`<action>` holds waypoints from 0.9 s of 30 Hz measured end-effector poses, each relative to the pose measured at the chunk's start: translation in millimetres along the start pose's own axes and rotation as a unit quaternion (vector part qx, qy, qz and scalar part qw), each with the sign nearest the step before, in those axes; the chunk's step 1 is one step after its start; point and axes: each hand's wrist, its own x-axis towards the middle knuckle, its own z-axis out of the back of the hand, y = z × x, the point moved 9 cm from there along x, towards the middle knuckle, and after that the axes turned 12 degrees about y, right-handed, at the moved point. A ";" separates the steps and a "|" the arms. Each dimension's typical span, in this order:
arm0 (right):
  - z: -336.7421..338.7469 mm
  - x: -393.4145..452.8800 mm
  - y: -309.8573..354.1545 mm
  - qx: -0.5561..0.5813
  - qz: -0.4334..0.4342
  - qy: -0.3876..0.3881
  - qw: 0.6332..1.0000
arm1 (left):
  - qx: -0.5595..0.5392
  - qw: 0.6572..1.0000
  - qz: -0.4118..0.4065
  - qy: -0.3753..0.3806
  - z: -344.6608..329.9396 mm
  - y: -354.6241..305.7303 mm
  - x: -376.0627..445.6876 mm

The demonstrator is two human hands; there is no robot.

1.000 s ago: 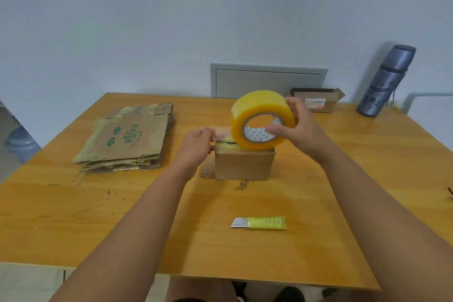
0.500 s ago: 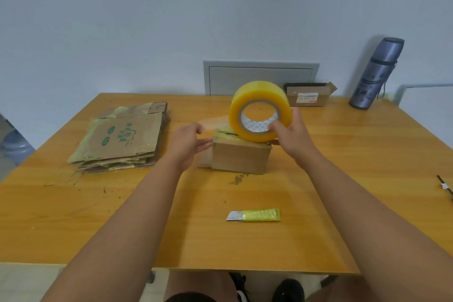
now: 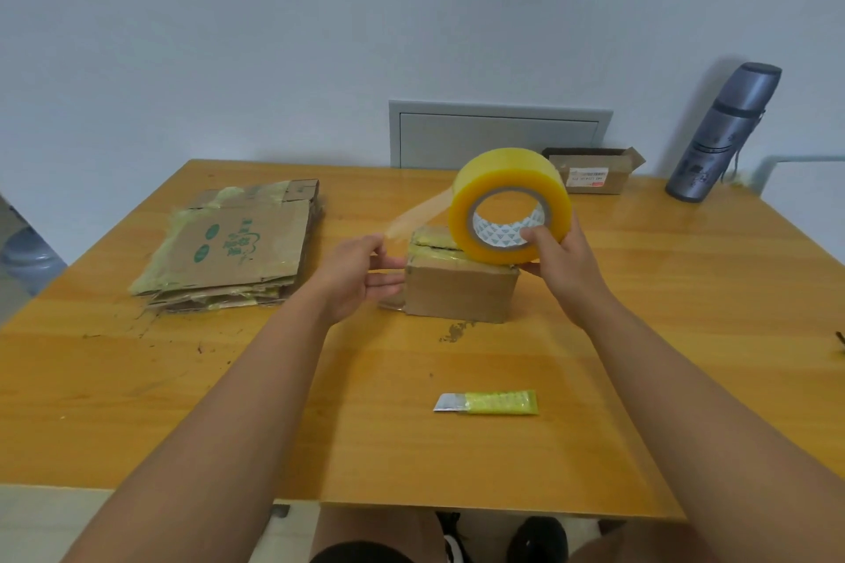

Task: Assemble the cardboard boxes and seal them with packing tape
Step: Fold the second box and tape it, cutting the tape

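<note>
We are at the taping step: our right hand [image 3: 560, 261] grips the tape roll [image 3: 510, 205] over the small box [image 3: 462, 283] mid-table, thumb hooked in the core, while our left hand [image 3: 361, 272] pinches the free tape end [image 3: 414, 219] drawn out toward ten o'clock. Next, we judge, the strip must be lowered along the top seam and pressed flat; the flat cartons [image 3: 237, 242] at nine o'clock await assembly.

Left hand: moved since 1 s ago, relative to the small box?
Yes. The left hand pulled leftward away from the small box, drawing a tape strip off the tape roll.
</note>
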 end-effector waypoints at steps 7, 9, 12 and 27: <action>2.9 -2.6 -6.1 0.016 -0.009 -0.017 1.000 | 0.039 0.999 0.005 0.005 -3.4 -1.6 5.2; 2.9 -2.6 -6.3 0.014 -0.010 -0.019 1.000 | 0.052 0.999 0.005 0.012 -5.9 0.1 5.0; 1.7 -3.0 -5.7 0.005 -0.010 -0.018 1.000 | 0.086 0.996 0.013 0.016 -8.1 4.7 5.9; -0.4 -6.1 -4.6 -0.011 0.008 -0.026 1.000 | 0.211 0.967 -0.103 -0.101 -22.0 -12.8 -14.2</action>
